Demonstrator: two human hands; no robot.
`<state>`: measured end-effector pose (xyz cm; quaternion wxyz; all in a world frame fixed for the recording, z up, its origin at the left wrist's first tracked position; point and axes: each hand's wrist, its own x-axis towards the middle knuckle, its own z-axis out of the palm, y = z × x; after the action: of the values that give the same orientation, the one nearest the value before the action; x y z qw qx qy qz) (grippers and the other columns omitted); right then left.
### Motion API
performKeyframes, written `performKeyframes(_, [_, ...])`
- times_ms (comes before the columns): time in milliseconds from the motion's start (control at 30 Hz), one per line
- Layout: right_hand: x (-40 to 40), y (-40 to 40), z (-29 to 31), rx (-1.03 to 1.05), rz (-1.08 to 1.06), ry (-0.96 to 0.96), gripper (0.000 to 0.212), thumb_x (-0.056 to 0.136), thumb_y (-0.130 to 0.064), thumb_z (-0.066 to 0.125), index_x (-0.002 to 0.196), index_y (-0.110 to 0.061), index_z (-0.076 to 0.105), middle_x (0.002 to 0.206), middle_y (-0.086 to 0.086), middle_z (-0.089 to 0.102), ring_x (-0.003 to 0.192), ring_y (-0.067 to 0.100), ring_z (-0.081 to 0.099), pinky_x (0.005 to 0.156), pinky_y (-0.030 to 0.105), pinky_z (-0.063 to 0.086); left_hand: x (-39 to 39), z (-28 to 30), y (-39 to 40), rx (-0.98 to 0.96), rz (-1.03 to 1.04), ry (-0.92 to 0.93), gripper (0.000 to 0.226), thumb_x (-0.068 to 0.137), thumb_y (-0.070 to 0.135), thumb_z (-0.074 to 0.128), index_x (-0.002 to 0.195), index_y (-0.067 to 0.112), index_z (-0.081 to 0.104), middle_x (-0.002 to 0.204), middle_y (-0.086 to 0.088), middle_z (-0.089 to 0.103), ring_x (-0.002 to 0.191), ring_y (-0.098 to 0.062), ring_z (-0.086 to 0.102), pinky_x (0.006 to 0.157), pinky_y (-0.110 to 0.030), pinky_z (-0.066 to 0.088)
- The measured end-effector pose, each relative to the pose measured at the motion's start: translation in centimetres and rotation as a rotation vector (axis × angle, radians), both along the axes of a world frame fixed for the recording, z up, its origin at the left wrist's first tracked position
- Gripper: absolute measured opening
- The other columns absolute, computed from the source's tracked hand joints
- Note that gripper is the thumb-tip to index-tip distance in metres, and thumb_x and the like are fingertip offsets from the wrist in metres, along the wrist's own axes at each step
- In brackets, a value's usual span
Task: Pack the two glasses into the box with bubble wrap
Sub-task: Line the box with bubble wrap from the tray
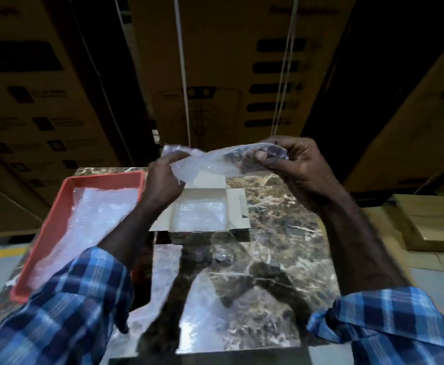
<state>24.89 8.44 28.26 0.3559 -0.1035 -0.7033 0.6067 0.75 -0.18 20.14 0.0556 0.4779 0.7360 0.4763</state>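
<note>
Both hands pinch one bubble wrap sheet (210,162), left hand (163,180) and right hand (286,164) above the open box (202,206), glasses (210,246) below.

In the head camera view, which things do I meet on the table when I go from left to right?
Red tray with bubble wrap in it → open cardboard box lined with bubble wrap → bare marble tabletop. The two glasses stand just in front of the box, so I leave them out of the order.
</note>
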Motion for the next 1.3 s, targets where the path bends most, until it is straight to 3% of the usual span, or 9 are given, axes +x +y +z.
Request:
performKeyframes(67, [3.1,1.3,0.5,0.043,-0.025,-0.016,0.011,0.086,-0.006,0.068,0.09,-0.01,0.078,0.09,0.009,0.076,0.09,0.026,0.072,0.083,0.035,0.055,3.9,1.3,2.7,0.063,-0.109,-0.019,0.028,0.087,-0.01,0.063,0.112,0.002,0.07,0.105,0.004,0.067,0.089,-0.003,0.065,0.074,-0.003,0.043])
performKeyframes(233, [10.3,2.9,-0.1,0.048,-0.002,-0.171,0.013,0.084,-0.002,0.069,0.096,0.001,0.075,0.091,0.02,0.074,0.091,0.03,0.072,0.082,0.034,0.053,9.7,-1.0,8.2,0.051,-0.353,-0.143,0.032,0.08,-0.001,0.066,0.107,0.016,0.072,0.111,-0.003,0.072,0.109,-0.014,0.067,0.099,-0.039,0.052])
performKeyframes(333, [13.0,2.7,-2.5,-0.004,-0.04,-0.298,0.012,0.084,-0.007,0.072,0.094,-0.002,0.077,0.095,0.015,0.076,0.095,0.027,0.072,0.081,0.031,0.054,11.5,-4.7,8.5,-0.084,-0.409,-0.127,0.028,0.078,0.022,0.06,0.104,0.023,0.072,0.112,0.001,0.072,0.108,-0.015,0.066,0.101,-0.034,0.05])
performKeyframes(733, [17.2,-3.1,-15.0,-0.256,-0.167,-0.654,0.01,0.087,-0.012,0.075,0.096,-0.011,0.081,0.091,-0.001,0.078,0.088,0.015,0.072,0.077,0.022,0.051,14.0,-15.9,6.6,-0.459,-0.582,0.331,0.054,0.069,-0.022,0.058,0.108,0.011,0.074,0.126,-0.011,0.068,0.136,-0.034,0.046,0.105,-0.036,0.04])
performKeyframes(967, [17.3,-5.0,-17.0,-0.489,-0.23,-0.639,0.014,0.079,-0.022,0.08,0.088,-0.011,0.081,0.086,0.007,0.077,0.081,0.023,0.073,0.072,0.028,0.056,15.5,-19.0,3.8,-0.311,-0.838,0.688,0.052,0.06,-0.003,0.086,0.107,0.013,0.074,0.121,-0.013,0.07,0.122,-0.039,0.059,0.095,-0.055,0.05])
performKeyframes(1133, [16.5,-5.9,-17.7,-0.618,-0.199,-0.591,0.021,0.088,-0.01,0.072,0.072,-0.023,0.076,0.074,-0.009,0.075,0.07,0.004,0.071,0.056,0.009,0.045,14.7,-20.3,-3.2,-0.553,-0.977,0.237,0.064,0.085,0.035,0.074,0.144,0.025,0.05,0.153,0.005,0.044,0.143,-0.01,0.036,0.12,-0.032,0.028])
performKeyframes(1200, [16.1,-5.7,-18.4,-0.666,-0.258,-0.574,0.01,0.088,-0.011,0.072,0.084,-0.019,0.069,0.07,-0.012,0.073,0.067,0.001,0.07,0.05,0.008,0.043,15.3,-18.8,-5.6,-0.755,-0.928,-0.201,0.05,0.089,0.038,0.072,0.134,0.024,0.055,0.11,0.007,0.07,0.093,-0.012,0.066,0.085,-0.033,0.051])
performKeyframes(1267, [15.5,-5.0,-18.9,-0.713,-0.302,-0.544,0.008,0.088,-0.008,0.073,0.086,-0.005,0.066,0.06,-0.011,0.067,0.049,0.0,0.062,0.044,0.009,0.041,15.6,-18.6,-6.9,-0.749,-0.818,-0.401,0.012,0.092,0.026,0.072,0.088,0.016,0.067,0.059,0.007,0.058,0.051,-0.011,0.051,0.055,-0.027,0.041])
performKeyframes(1300, [15.1,-4.6,-18.9,-0.743,-0.328,-0.509,0.009,0.087,-0.005,0.073,0.084,0.0,0.066,0.058,-0.008,0.065,0.045,0.001,0.059,0.043,0.013,0.042,15.7,-18.4,-7.2,-0.758,-0.777,-0.501,0.026,0.093,0.021,0.07,0.07,0.014,0.063,0.052,0.007,0.052,0.046,-0.008,0.045,0.052,-0.025,0.036])
